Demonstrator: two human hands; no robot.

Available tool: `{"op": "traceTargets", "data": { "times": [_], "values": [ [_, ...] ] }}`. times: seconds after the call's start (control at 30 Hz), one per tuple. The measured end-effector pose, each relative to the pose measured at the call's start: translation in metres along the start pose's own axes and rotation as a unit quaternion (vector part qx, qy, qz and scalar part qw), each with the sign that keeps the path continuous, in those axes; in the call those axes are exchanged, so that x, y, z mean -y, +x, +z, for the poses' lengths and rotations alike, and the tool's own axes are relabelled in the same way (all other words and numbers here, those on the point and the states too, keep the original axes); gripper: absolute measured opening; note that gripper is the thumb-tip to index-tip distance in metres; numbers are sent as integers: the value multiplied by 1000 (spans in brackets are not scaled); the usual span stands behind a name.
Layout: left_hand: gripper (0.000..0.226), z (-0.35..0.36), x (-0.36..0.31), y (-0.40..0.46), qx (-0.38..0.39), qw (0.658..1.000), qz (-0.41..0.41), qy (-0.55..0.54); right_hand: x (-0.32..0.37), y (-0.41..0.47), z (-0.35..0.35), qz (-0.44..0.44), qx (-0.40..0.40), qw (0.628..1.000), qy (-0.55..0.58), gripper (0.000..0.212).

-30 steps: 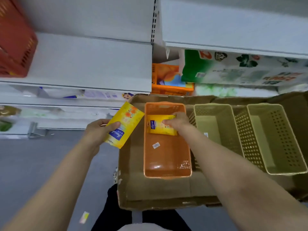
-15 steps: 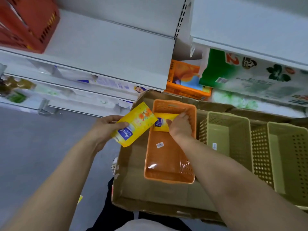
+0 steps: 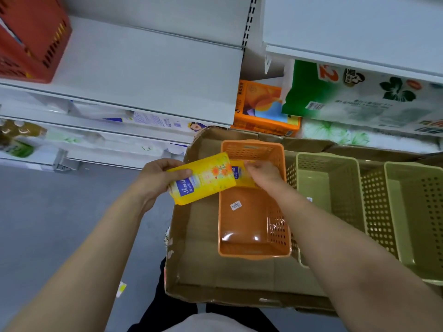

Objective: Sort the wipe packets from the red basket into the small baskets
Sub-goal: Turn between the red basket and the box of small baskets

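— What's furthest to your left?

— The red basket (image 3: 28, 39), up on the white shelf (image 3: 143, 75) at the top-left corner. Only part of it shows, and I can't see any packets inside it.

— And your left hand?

— My left hand (image 3: 158, 180) grips a yellow wipe packet (image 3: 203, 179) by its blue-labelled end, thumb across the top. The packet is tilted, its far end reaching over the left rim of the orange basket (image 3: 251, 226).

— Where does that basket sit?

— In a shallow cardboard tray (image 3: 191, 248) in front of me, at the tray's left side. There's a small white sticker (image 3: 235, 205) on its floor.

— Your right hand?

— My right hand (image 3: 261, 174) is down inside the orange basket at its far end, resting on a second yellow packet (image 3: 239, 174) that lies there. The fingers are curled onto it, but I can't tell whether they pinch it or only press it; the packet in my left hand covers part of it.

— And further right?

— Two pale green baskets: the first green basket (image 3: 328, 200) just beside the orange one, the second green basket (image 3: 412, 216) beside that, both in the same tray. On the shelf behind sit an orange box (image 3: 261, 111) and a green-and-white tissue pack (image 3: 359, 99).
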State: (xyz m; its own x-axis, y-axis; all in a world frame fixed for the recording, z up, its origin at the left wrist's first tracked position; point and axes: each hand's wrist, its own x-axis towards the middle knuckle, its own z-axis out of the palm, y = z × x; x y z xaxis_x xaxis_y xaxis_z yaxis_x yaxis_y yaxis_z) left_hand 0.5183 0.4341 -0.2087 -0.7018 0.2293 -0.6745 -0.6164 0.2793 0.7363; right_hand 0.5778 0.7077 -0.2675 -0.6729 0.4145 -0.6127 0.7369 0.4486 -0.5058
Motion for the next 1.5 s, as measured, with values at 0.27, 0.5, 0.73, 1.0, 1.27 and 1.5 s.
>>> {"op": "traceTargets", "data": {
  "times": [0.27,0.5,0.73,1.0,1.27,1.5],
  "values": [
    [39,72,-12,2,49,997,31,44,31,-49,-71,-136,227,961,76,35],
    [64,96,38,-1,-65,987,33,145,-7,-38,-53,-105,74,991,-46,41],
    [41,94,43,1,-10,999,28,45,-14,-27,-16,-108,77,981,-140,41],
    [40,87,45,4,14,999,31,10,-16,-16,4,-99,109,964,-222,37],
    [44,86,48,7,20,999,33,13,-29,-24,19,-122,53,957,-258,33],
    [41,88,48,7,21,999,35,6,-27,-27,21,-118,-56,982,-137,14]
  ]
}}
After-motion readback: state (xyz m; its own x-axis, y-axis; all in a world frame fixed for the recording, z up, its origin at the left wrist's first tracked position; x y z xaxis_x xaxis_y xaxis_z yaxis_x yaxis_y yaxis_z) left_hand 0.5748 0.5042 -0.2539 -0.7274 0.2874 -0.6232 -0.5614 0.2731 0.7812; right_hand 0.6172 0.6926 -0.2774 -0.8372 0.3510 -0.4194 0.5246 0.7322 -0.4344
